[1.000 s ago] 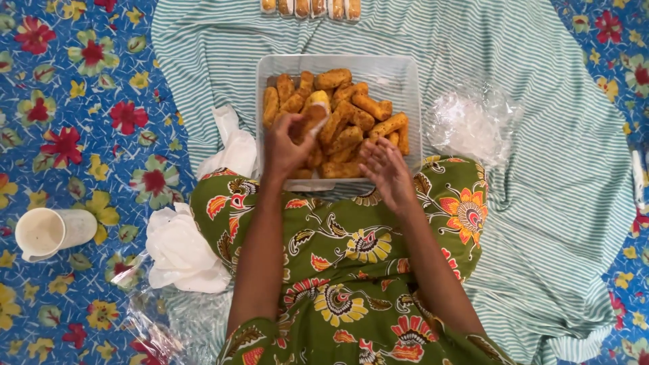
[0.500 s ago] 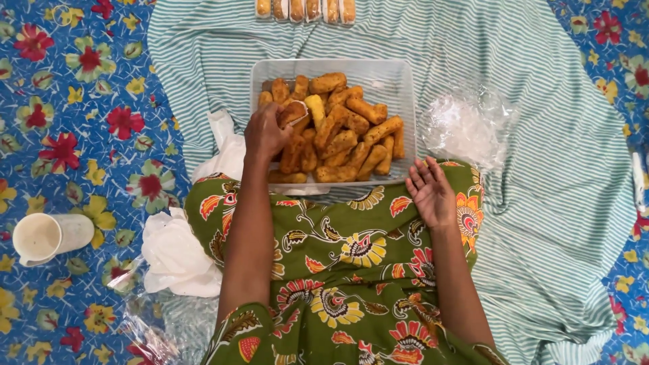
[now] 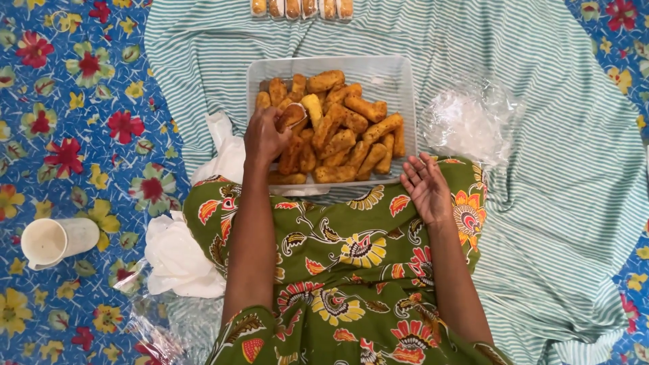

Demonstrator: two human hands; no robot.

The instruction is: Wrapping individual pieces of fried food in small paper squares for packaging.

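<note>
A clear plastic container (image 3: 399, 67) sits on a striped cloth in front of my lap, filled with several golden-brown fried rolls (image 3: 345, 135). My left hand (image 3: 265, 137) reaches into the container's left side and grips one fried roll (image 3: 292, 115) between its fingertips. My right hand (image 3: 427, 187) rests palm up on my green patterned skirt, just below the container's right corner, with fingers spread and nothing in it.
A crumpled clear plastic bag (image 3: 466, 122) lies right of the container. White plastic bags (image 3: 179, 257) lie by my left knee. A white cup (image 3: 51, 241) lies on its side on the blue floral mat. A row of rolls (image 3: 301, 8) lines the top edge.
My right hand has left the container and moved down to rest open on my lap. My left hand stays in the container, now gripping one roll.
</note>
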